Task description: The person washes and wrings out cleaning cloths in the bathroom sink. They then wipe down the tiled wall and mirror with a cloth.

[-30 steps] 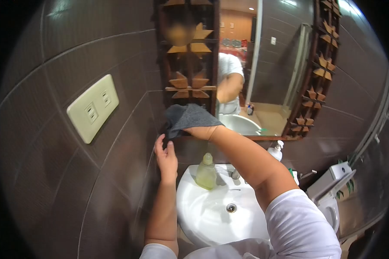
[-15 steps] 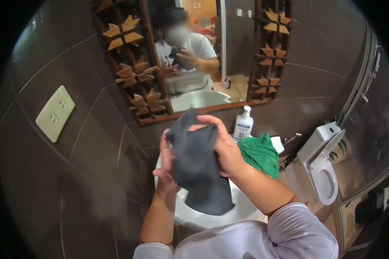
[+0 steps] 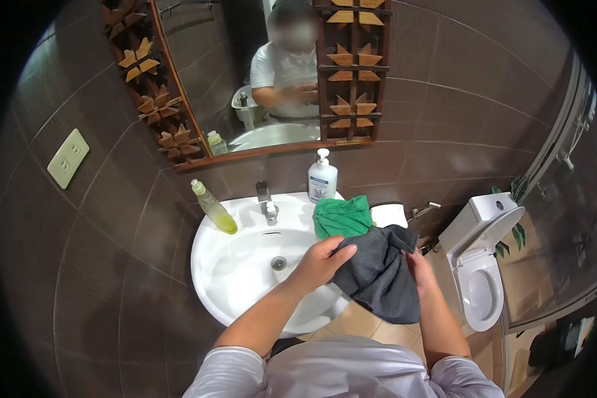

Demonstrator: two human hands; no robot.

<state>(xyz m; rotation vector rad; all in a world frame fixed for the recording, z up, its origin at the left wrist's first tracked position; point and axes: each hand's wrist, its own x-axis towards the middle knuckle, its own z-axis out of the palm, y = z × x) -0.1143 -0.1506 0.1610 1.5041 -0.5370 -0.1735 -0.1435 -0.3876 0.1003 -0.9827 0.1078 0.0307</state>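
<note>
A dark grey cloth (image 3: 381, 275) hangs between my two hands over the right edge of the white sink (image 3: 222, 278). My left hand (image 3: 326, 260) grips its left side, with the thumb on top. At the cloth's right edge, my right hand (image 3: 420, 270) pinches it, and part of those fingers is hidden. Just behind the grey cloth, a green cloth (image 3: 341, 217) lies on the sink's right rim, its lower part covered.
A white pump bottle (image 3: 322, 178) and a bottle of yellow-green liquid (image 3: 215, 209) stand at the sink's back, either side of the faucet (image 3: 265, 201). A framed mirror (image 3: 245, 79) hangs above. The toilet (image 3: 479, 288) is at right, lid raised.
The grey cloth has moved right and down, from in front of the mirror to beside the green cloth. Both hands went with it, and the view has turned, bringing the basin and faucet into sight.
</note>
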